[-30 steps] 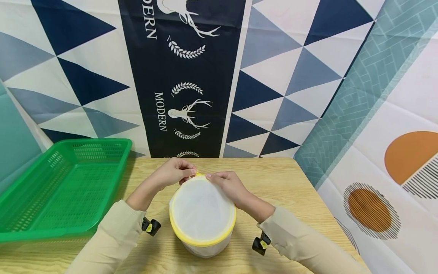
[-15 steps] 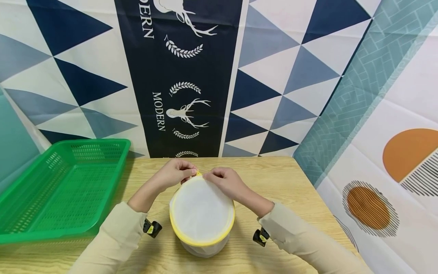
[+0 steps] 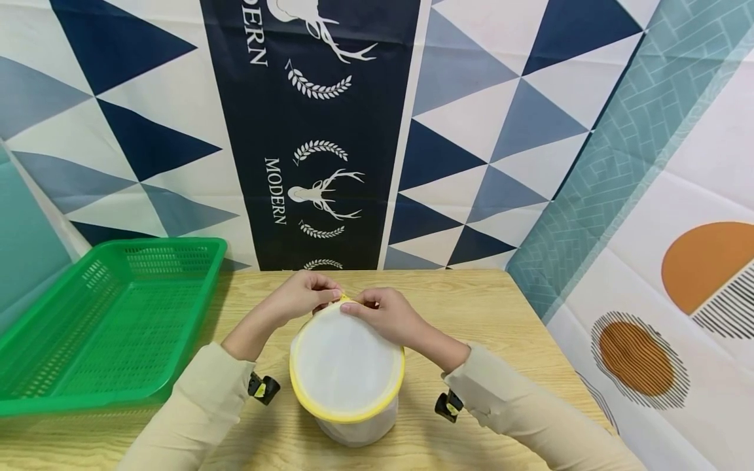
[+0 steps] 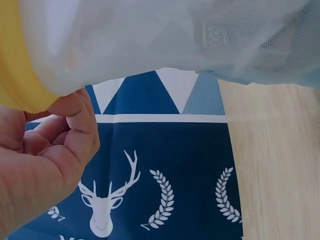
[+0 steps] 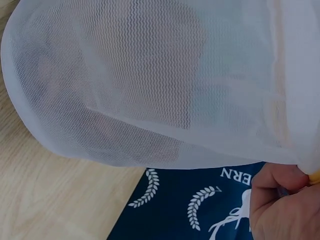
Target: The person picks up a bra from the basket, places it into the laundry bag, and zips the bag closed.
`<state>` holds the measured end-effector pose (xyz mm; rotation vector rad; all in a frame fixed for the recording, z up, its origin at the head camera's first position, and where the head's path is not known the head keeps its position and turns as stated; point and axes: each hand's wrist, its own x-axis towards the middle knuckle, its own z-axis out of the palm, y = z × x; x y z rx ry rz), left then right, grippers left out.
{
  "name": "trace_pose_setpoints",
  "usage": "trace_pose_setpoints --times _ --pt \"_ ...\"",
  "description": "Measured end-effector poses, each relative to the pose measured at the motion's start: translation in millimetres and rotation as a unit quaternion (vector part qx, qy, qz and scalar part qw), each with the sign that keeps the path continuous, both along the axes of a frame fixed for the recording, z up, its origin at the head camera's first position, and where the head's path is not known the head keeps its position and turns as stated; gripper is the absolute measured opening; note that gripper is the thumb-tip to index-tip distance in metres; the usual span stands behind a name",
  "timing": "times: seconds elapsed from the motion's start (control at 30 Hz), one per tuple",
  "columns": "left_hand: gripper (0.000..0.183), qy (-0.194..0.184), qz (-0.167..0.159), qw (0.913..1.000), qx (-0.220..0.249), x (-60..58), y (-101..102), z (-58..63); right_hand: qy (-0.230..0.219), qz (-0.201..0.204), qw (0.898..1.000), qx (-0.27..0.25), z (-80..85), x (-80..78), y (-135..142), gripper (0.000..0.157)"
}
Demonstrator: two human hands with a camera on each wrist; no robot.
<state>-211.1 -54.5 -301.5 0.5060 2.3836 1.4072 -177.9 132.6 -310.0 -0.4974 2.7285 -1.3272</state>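
A round white mesh laundry bag [image 3: 347,366] with a yellow rim stands on the wooden table, its flat top tilted toward me. At the far side of the rim my left hand [image 3: 302,297] pinches a small yellow piece between thumb and finger. Close beside it, my right hand [image 3: 389,319] grips the edge, with its thumb lying over the rim. In the left wrist view, curled fingers meet the yellow rim [image 4: 15,65] from below. Through the mesh side [image 5: 140,75] in the right wrist view, darker shapes show dimly; what they are I cannot tell.
A green plastic basket [image 3: 203,327] with slotted walls stands on the left of the table [image 3: 471,314]. Behind the table hangs a patterned cloth wall [image 3: 324,131], and another printed sheet [image 3: 624,261] closes off the right side.
My right hand has shifted slightly left along the rim, its thumb now nearer my left hand. The bag's top has tipped a little. My left hand keeps its pinch.
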Motion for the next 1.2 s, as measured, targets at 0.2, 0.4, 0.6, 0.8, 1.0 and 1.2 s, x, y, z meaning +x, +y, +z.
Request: trace_pose_setpoints --times 0.2,0.4,0.6,0.8,1.0,1.2 --pt "0.016 -0.007 -0.007 0.9999 -0.005 1.2 0 4.3 -0.014 0.0 1.0 -0.022 -1.3 0.9 2 0.024" --pt "0.015 -0.005 -0.009 0.9999 -0.007 1.5 -2 4.3 -0.041 -0.004 0.997 -0.057 -2.9 2.6 4 0.025" --pt "0.015 -0.009 -0.007 0.9999 -0.007 0.8 -5 4.1 -0.094 -0.018 0.99 -0.103 -3.1 4.0 5 0.029" --pt "0.017 -0.003 -0.002 0.9999 -0.017 0.6 -6 5.7 -0.142 -0.046 0.978 -0.146 4.2 9.9 3 0.03" --pt "0.016 0.001 0.002 0.9998 -0.02 1.4 -9 3.8 -0.151 -0.055 0.976 -0.15 19.8 23.1 -1 0.028" --pt "0.016 -0.012 0.011 0.9998 -0.007 1.6 -11 1.1 -0.154 -0.054 0.973 -0.162 12.9 19.9 0 0.029"
